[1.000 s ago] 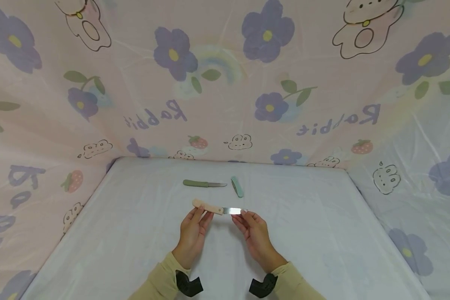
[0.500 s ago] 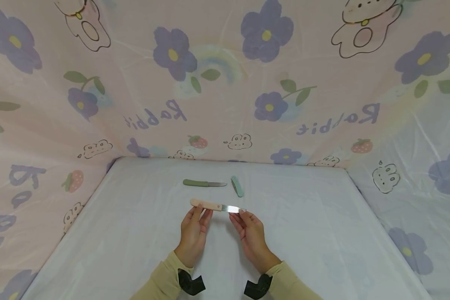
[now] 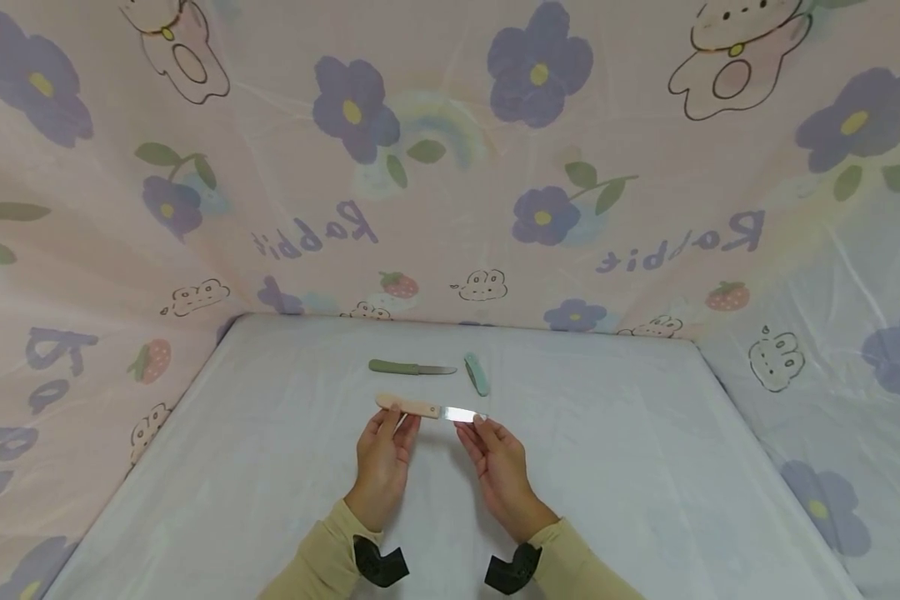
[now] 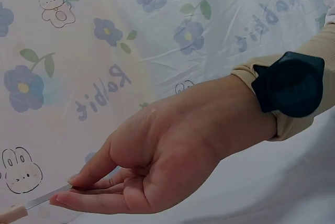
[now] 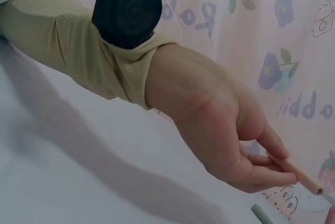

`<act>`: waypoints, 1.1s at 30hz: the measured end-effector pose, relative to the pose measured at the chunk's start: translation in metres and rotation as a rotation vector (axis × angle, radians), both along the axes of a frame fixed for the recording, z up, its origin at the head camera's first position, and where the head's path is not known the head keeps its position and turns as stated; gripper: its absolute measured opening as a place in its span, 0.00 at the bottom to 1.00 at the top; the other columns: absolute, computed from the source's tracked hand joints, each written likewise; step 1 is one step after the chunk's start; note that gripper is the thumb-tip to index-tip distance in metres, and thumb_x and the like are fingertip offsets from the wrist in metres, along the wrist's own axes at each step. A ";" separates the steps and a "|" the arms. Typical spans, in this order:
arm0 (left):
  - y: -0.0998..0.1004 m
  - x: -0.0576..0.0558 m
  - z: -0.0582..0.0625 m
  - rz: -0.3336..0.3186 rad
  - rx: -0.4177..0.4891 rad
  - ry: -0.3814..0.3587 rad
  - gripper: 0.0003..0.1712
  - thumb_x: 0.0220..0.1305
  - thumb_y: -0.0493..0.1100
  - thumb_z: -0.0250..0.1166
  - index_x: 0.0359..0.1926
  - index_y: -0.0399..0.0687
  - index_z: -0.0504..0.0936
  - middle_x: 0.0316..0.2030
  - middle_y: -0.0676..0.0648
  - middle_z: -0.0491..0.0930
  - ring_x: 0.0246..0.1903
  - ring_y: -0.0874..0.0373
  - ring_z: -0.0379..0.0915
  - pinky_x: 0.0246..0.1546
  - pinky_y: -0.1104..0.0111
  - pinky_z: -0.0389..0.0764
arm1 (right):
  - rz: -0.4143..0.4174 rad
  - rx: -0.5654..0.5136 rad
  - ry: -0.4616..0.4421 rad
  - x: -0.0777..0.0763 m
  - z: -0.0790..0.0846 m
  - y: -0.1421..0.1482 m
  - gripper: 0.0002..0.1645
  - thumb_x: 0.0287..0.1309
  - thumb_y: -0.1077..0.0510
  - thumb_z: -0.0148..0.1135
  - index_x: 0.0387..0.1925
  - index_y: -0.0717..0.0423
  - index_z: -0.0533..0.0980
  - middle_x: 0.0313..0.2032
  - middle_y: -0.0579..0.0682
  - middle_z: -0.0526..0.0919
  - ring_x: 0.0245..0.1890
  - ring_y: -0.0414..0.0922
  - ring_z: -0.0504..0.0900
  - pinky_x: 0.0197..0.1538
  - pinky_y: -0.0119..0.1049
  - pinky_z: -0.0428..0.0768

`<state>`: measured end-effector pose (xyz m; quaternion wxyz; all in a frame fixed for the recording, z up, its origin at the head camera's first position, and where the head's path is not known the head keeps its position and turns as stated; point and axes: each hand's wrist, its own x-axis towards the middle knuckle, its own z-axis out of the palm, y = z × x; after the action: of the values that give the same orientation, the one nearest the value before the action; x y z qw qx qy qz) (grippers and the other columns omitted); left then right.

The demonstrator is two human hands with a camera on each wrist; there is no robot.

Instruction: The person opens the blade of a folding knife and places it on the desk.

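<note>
A folding knife [image 3: 418, 408] with a pale beige handle and shiny blade is held level above the white table, its blade out to the right. My left hand [image 3: 381, 471] pinches the handle between thumb and fingers. The blade's tip end is pinched by my right hand [image 3: 504, 471], whose fingertips cover the point. In the left wrist view the right hand [image 4: 162, 153] grips the blade [image 4: 47, 196]. The right wrist view has the left hand [image 5: 220, 124] holding the beige handle [image 5: 296, 171].
Behind the hands lies an olive-green knife [image 3: 394, 367], blade pointing right. Beside its tip lies a mint-green folded knife [image 3: 476, 374]. A white cloth covers the table [image 3: 645, 467]. Patterned fabric walls [image 3: 450, 183] rise at the back and both sides.
Both hands have shifted slightly left and away from the body with the folding knife, which lies a little more level. The grips are unchanged, and the two knives on the table have not moved.
</note>
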<state>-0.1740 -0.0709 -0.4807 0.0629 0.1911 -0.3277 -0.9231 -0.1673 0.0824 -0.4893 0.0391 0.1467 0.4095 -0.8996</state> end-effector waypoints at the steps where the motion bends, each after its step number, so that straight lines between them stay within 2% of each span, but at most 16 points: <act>1: -0.002 -0.001 0.000 -0.004 -0.002 0.006 0.14 0.67 0.36 0.56 0.49 0.35 0.64 0.46 0.41 0.68 0.44 0.53 0.75 0.51 0.64 0.75 | 0.000 -0.003 -0.004 -0.001 0.000 -0.001 0.17 0.63 0.64 0.55 0.48 0.70 0.63 0.45 0.63 0.76 0.43 0.48 0.82 0.51 0.36 0.76; 6: -0.011 -0.002 0.001 -0.043 -0.031 0.016 0.16 0.67 0.36 0.55 0.52 0.35 0.64 0.46 0.41 0.70 0.46 0.53 0.74 0.52 0.64 0.74 | 0.017 -0.001 0.004 -0.004 0.004 -0.004 0.20 0.65 0.64 0.53 0.53 0.73 0.62 0.47 0.65 0.74 0.45 0.49 0.81 0.52 0.37 0.76; 12: -0.023 -0.007 0.001 -0.074 -0.089 0.000 0.21 0.66 0.37 0.57 0.56 0.32 0.64 0.47 0.39 0.71 0.48 0.52 0.74 0.51 0.64 0.75 | 0.040 0.016 -0.003 -0.014 0.005 -0.009 0.21 0.64 0.63 0.54 0.54 0.73 0.63 0.46 0.63 0.75 0.47 0.49 0.80 0.52 0.37 0.76; 18: -0.033 -0.017 -0.002 -0.074 -0.119 -0.010 0.21 0.65 0.35 0.57 0.55 0.26 0.65 0.41 0.40 0.78 0.44 0.52 0.78 0.50 0.63 0.76 | 0.035 0.054 -0.014 -0.028 0.000 -0.016 0.23 0.65 0.62 0.54 0.56 0.73 0.63 0.47 0.64 0.75 0.45 0.48 0.81 0.50 0.35 0.77; 23: -0.041 -0.025 -0.001 -0.100 -0.137 -0.047 0.21 0.66 0.33 0.57 0.56 0.24 0.65 0.42 0.37 0.77 0.46 0.50 0.77 0.49 0.63 0.76 | 0.024 0.068 -0.029 -0.041 -0.004 -0.021 0.25 0.64 0.62 0.54 0.57 0.75 0.62 0.49 0.66 0.74 0.43 0.46 0.82 0.49 0.34 0.77; 27: -0.048 -0.031 0.000 -0.140 -0.161 -0.054 0.22 0.66 0.33 0.55 0.57 0.23 0.63 0.44 0.35 0.76 0.48 0.48 0.75 0.51 0.62 0.75 | 0.030 0.081 -0.053 -0.048 -0.006 -0.025 0.24 0.64 0.62 0.54 0.57 0.74 0.64 0.46 0.63 0.77 0.43 0.46 0.82 0.49 0.33 0.77; 33: -0.057 -0.048 -0.008 -0.184 -0.215 -0.091 0.22 0.67 0.33 0.54 0.58 0.23 0.63 0.44 0.35 0.77 0.47 0.49 0.76 0.53 0.62 0.73 | 0.017 0.111 -0.056 -0.063 -0.015 -0.032 0.22 0.64 0.64 0.54 0.55 0.75 0.66 0.39 0.59 0.80 0.40 0.46 0.83 0.48 0.34 0.78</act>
<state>-0.2215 -0.1283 -0.4885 -0.0167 0.1939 -0.4431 -0.8751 -0.2308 0.0504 -0.5042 0.0501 0.1703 0.4589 -0.8706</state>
